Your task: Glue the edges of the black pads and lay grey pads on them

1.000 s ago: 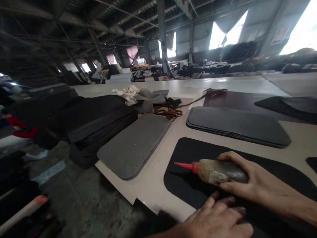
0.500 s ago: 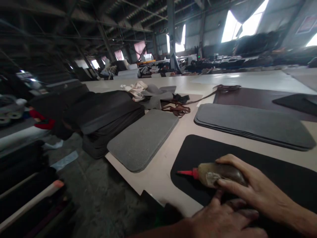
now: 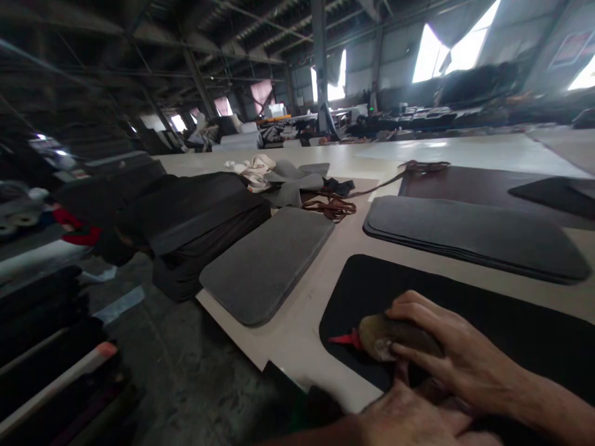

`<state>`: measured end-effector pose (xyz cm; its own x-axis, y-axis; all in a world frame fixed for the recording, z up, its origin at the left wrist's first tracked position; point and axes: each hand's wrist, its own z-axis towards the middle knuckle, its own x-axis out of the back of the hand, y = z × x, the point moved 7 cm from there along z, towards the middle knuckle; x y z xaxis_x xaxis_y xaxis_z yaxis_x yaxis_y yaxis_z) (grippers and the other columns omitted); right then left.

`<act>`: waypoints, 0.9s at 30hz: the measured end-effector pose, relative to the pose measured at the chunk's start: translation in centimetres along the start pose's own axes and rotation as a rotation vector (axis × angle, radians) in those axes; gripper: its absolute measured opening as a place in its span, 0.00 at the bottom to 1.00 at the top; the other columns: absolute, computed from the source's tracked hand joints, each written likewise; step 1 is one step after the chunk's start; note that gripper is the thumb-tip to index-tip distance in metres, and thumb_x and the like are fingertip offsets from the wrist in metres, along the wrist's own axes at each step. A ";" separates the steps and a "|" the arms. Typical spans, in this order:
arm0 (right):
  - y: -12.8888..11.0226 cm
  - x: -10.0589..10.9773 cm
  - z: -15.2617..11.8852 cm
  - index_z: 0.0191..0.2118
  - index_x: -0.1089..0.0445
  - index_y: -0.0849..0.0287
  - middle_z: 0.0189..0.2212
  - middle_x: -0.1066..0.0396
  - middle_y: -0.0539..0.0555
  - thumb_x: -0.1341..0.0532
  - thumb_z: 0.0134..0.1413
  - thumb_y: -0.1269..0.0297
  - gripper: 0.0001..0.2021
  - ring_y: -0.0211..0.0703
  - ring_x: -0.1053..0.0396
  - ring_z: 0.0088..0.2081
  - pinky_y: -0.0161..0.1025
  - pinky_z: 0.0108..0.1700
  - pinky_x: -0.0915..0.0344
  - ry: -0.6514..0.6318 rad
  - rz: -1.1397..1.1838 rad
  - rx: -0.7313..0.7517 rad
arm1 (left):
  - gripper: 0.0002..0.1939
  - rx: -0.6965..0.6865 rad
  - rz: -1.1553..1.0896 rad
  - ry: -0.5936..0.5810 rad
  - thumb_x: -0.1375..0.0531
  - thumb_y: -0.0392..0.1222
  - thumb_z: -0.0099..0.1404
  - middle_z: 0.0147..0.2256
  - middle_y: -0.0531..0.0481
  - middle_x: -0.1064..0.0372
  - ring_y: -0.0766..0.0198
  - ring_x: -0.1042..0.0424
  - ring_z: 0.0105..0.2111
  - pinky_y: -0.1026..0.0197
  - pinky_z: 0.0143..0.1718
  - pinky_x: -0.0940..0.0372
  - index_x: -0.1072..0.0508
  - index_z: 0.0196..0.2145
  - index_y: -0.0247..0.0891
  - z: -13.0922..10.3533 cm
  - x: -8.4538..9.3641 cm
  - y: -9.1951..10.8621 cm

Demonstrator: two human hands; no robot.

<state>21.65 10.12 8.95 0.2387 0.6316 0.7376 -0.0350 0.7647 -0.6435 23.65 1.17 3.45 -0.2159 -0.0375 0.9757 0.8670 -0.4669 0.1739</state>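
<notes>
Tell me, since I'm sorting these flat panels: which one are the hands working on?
The black panel nearest the camera. The right hand holds a red-tipped glue bottle on it; the grey panels lie untouched.

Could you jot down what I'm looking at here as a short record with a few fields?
Place: large workshop hall with a long pale table
Right hand: wrapped around a squeeze bottle with a red nozzle aimed left, low over a black mat
Left hand: resting flat on the near edge of the black mat
Nearby: grey felt pads at the table edge, another grey stack behind, dark sheets piled on the left, brown cords
</notes>
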 end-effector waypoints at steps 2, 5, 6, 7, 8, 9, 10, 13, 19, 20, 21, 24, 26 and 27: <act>-0.1 0.2 0.1 0.49 0.35 0.52 0.44 0.36 0.51 0.43 0.68 0.57 0.09 0.38 0.34 0.42 0.36 0.42 0.34 0.002 -0.006 0.015 | 0.19 0.004 -0.002 0.011 0.56 0.47 0.76 0.62 0.46 0.40 0.45 0.47 0.66 0.39 0.54 0.34 0.34 0.57 0.42 -0.1 0.0 0.0; -0.2 0.5 0.2 0.50 0.36 0.52 0.44 0.36 0.51 0.44 0.69 0.57 0.09 0.38 0.35 0.42 0.36 0.41 0.35 0.001 -0.019 0.032 | 0.19 0.018 0.015 0.031 0.57 0.48 0.77 0.64 0.48 0.42 0.47 0.48 0.66 0.39 0.55 0.34 0.35 0.57 0.43 -0.3 0.3 0.1; -0.3 0.6 0.2 0.49 0.36 0.52 0.43 0.36 0.51 0.44 0.69 0.57 0.09 0.38 0.35 0.41 0.36 0.41 0.36 -0.005 -0.021 0.036 | 0.19 0.024 0.023 0.036 0.57 0.47 0.77 0.64 0.48 0.42 0.48 0.48 0.66 0.39 0.55 0.34 0.35 0.56 0.43 -0.3 0.3 0.1; -0.3 0.7 0.3 0.49 0.36 0.52 0.43 0.36 0.51 0.44 0.69 0.56 0.09 0.38 0.35 0.41 0.36 0.41 0.36 -0.013 -0.020 0.041 | 0.19 0.026 0.028 0.041 0.58 0.47 0.77 0.64 0.49 0.42 0.49 0.48 0.66 0.40 0.56 0.35 0.34 0.56 0.43 -0.4 0.4 0.1; -0.4 0.7 0.4 0.49 0.36 0.52 0.43 0.36 0.51 0.45 0.69 0.56 0.09 0.38 0.35 0.41 0.36 0.41 0.37 -0.025 -0.022 0.043 | 0.18 0.028 0.033 0.050 0.58 0.47 0.77 0.64 0.49 0.42 0.49 0.48 0.66 0.40 0.56 0.35 0.34 0.55 0.43 -0.4 0.5 0.1; -0.4 0.7 0.6 0.48 0.36 0.52 0.42 0.36 0.51 0.45 0.70 0.56 0.08 0.38 0.35 0.40 0.36 0.41 0.37 -0.034 -0.024 0.044 | 0.18 0.027 0.037 0.059 0.57 0.47 0.77 0.64 0.50 0.42 0.50 0.49 0.67 0.40 0.57 0.35 0.33 0.54 0.43 -0.4 0.6 0.1; -0.5 0.8 0.7 0.48 0.35 0.52 0.42 0.36 0.51 0.45 0.70 0.56 0.08 0.38 0.35 0.40 0.36 0.40 0.38 -0.045 -0.028 0.044 | 0.18 0.024 0.040 0.062 0.57 0.48 0.77 0.64 0.50 0.42 0.50 0.50 0.67 0.40 0.57 0.36 0.33 0.54 0.44 -0.3 0.6 0.1; -1.0 1.0 1.3 0.46 0.35 0.53 0.41 0.36 0.51 0.44 0.69 0.55 0.08 0.38 0.35 0.39 0.37 0.40 0.39 -0.083 -0.050 0.049 | 0.19 0.021 0.058 0.063 0.57 0.48 0.77 0.63 0.51 0.41 0.51 0.47 0.66 0.38 0.59 0.38 0.33 0.55 0.45 -0.3 0.1 0.1; -2.0 1.8 3.0 0.45 0.34 0.54 0.40 0.35 0.51 0.43 0.67 0.63 0.04 0.40 0.37 0.38 0.38 0.39 0.42 -0.126 -0.129 0.103 | 0.21 0.015 0.100 0.094 0.60 0.49 0.78 0.64 0.53 0.41 0.53 0.46 0.66 0.36 0.59 0.37 0.33 0.55 0.46 -0.3 -0.6 0.1; -2.0 2.0 3.3 0.44 0.34 0.54 0.40 0.35 0.51 0.43 0.66 0.65 0.04 0.40 0.37 0.38 0.38 0.39 0.43 -0.124 -0.152 0.109 | 0.22 0.009 0.107 0.092 0.61 0.50 0.78 0.64 0.53 0.41 0.53 0.47 0.66 0.34 0.59 0.37 0.33 0.56 0.46 -0.3 -0.7 0.1; -1.9 2.2 3.7 0.44 0.34 0.54 0.39 0.35 0.51 0.43 0.65 0.67 0.04 0.40 0.37 0.38 0.39 0.40 0.43 -0.117 -0.177 0.111 | 0.22 0.001 0.112 0.087 0.62 0.50 0.78 0.64 0.53 0.42 0.53 0.48 0.66 0.32 0.58 0.37 0.34 0.56 0.47 -0.3 -0.7 0.1; -1.2 3.0 4.8 0.43 0.35 0.55 0.39 0.35 0.51 0.43 0.61 0.71 0.06 0.41 0.37 0.39 0.39 0.40 0.44 -0.083 -0.238 0.089 | 0.23 -0.009 0.108 0.076 0.62 0.51 0.78 0.64 0.52 0.42 0.52 0.49 0.67 0.27 0.58 0.38 0.35 0.57 0.47 -0.2 -0.8 -0.1; -0.3 3.6 5.4 0.43 0.36 0.54 0.39 0.35 0.50 0.43 0.59 0.71 0.07 0.41 0.37 0.39 0.39 0.40 0.44 -0.063 -0.287 0.057 | 0.22 -0.017 0.093 0.070 0.62 0.50 0.78 0.64 0.51 0.42 0.51 0.49 0.66 0.26 0.58 0.39 0.35 0.58 0.46 -0.1 -0.9 -0.2; 0.2 3.9 5.7 0.43 0.36 0.55 0.39 0.36 0.51 0.43 0.59 0.71 0.08 0.41 0.37 0.39 0.39 0.40 0.44 -0.052 -0.319 0.042 | 0.23 -0.022 0.084 0.071 0.62 0.50 0.78 0.64 0.51 0.42 0.51 0.48 0.66 0.26 0.58 0.39 0.35 0.58 0.46 -0.1 -1.0 -0.2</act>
<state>17.01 13.48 12.83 0.1946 0.3645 0.9107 -0.0062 0.9288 -0.3704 23.61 1.18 2.42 -0.1748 -0.1396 0.9746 0.8733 -0.4791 0.0880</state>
